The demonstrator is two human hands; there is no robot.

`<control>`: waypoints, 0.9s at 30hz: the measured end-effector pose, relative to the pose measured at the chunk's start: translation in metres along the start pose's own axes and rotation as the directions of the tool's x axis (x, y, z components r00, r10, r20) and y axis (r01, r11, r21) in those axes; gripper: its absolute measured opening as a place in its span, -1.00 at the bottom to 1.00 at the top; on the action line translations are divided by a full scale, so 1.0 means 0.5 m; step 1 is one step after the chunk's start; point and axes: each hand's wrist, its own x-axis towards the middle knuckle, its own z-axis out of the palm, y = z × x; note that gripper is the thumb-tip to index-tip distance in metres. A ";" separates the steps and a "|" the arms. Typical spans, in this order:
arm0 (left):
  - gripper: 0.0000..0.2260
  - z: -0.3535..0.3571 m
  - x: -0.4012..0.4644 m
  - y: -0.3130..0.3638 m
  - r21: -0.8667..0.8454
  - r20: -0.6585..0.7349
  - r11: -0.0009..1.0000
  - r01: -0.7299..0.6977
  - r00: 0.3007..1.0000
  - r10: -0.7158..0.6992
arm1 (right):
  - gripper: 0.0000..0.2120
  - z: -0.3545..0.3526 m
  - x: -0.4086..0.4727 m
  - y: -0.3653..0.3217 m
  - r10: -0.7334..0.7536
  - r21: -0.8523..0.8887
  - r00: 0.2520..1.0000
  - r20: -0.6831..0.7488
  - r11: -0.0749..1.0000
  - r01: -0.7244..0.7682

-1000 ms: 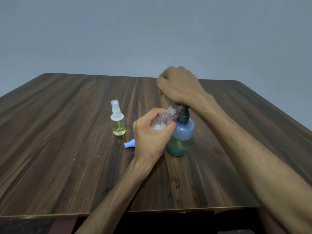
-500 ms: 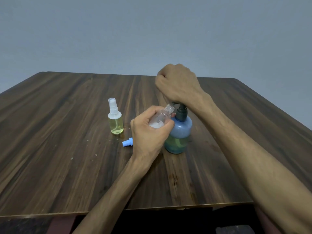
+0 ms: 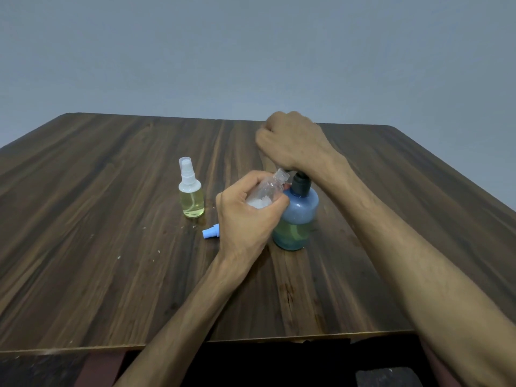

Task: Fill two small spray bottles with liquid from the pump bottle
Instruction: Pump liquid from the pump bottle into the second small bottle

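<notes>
Liquid is sitting low in the blue pump bottle [image 3: 296,216], which is standing on the wooden table [image 3: 111,261] near its middle, and this bottle is serving as the landmark for everything else. The left hand [image 3: 247,219] is gripping a small clear bottle [image 3: 268,189], open at the neck and tilted so that its mouth is sitting right at the pump's dark head [image 3: 300,183]; whether the nozzle is actually lining up with the opening cannot be told, since the right hand [image 3: 291,141] is covering it. That right hand is clenched into a fist and is pressing down on the pump top. The main risk, as I judge it, is liquid missing the narrow mouth and running down over the fingers or onto the table, because the small bottle is being held at a slant and by feel. A hard push could also be tipping the pump bottle, as nothing is steadying its base. Left of the pump bottle a blue spray cap [image 3: 211,232] is lying loose, and it could be rolling away if knocked. Farther left a capped spray bottle [image 3: 191,191] is standing upright, holding yellowish liquid.
</notes>
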 end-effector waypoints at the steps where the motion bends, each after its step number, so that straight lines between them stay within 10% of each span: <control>1: -0.84 0.000 -0.001 0.001 0.003 -0.001 1.000 0.002 1.000 -0.002 | -0.76 0.001 -0.001 -0.001 0.004 -0.010 1.000 0.015 1.000 -0.004; 27: -0.82 -0.002 -0.004 0.001 -0.053 0.002 0.998 0.038 0.999 -0.038 | -0.76 -0.009 0.000 0.003 0.007 -0.020 0.999 -0.042 1.000 -0.008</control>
